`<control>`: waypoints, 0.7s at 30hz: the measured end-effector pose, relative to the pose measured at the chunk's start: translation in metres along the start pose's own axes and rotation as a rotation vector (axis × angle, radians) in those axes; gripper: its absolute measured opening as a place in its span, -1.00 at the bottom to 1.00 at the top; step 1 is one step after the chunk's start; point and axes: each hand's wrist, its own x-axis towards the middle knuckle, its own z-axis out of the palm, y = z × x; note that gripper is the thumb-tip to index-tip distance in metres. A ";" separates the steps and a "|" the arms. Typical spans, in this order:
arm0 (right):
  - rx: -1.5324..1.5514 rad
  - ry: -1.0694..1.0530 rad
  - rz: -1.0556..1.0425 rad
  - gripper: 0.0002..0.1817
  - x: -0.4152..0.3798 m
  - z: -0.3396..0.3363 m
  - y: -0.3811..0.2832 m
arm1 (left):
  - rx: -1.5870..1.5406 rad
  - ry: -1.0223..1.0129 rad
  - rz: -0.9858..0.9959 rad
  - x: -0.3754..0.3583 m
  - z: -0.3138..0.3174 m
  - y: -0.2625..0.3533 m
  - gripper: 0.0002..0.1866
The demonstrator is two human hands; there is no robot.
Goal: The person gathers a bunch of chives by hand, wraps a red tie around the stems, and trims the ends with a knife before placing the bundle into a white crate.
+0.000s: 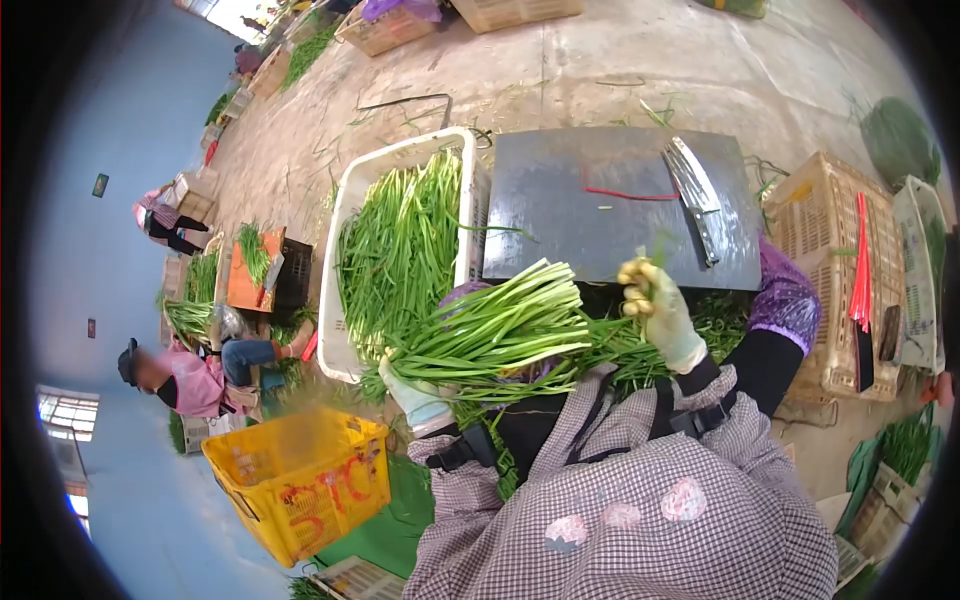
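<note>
Gloved and curled around a large bunch of green stalks (500,330), my left hand (415,395) is at the lower left of the bunch, whose pale ends point right. My right hand (660,310), also gloved, is raised near the front edge of the dark board (570,230). Its yellowed fingertips are bent together around a small green bit, too blurred to name. On the board lie a cleaver (695,190) and a red strip (630,193). Loose greens (625,355) lie below my right hand.
A white crate (330,330) of green stalks stands left of the board. A yellow crate (330,480) is at lower left. At right, a tan crate (820,270) bears red strips (861,270). A person in pink (200,380) sits at far left.
</note>
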 end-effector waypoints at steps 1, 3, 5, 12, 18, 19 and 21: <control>-0.243 -0.029 -0.020 -0.60 0.003 0.005 0.001 | 0.004 -0.005 -0.008 -0.003 0.004 0.000 -0.43; -0.557 -0.248 -0.048 -0.50 0.015 0.003 0.016 | -0.007 0.013 -0.062 -0.009 0.019 0.004 -0.45; -0.668 -0.369 0.002 -0.38 0.018 0.020 0.029 | 0.164 -0.030 0.094 0.006 -0.002 -0.006 -0.46; -0.749 -0.044 0.022 -0.70 -0.004 0.022 0.030 | 0.272 -0.149 0.199 0.021 -0.041 -0.014 -0.50; -0.447 -0.041 0.014 -0.64 -0.013 -0.023 0.002 | -0.015 -0.072 -0.056 0.029 -0.035 -0.012 -0.52; -0.680 -0.233 0.024 -0.58 -0.013 -0.020 0.008 | 0.115 -0.089 0.028 0.034 -0.040 -0.017 -0.52; -0.855 -0.448 0.193 -0.44 -0.014 -0.002 0.027 | 0.233 -0.168 0.084 0.031 -0.036 -0.017 -0.49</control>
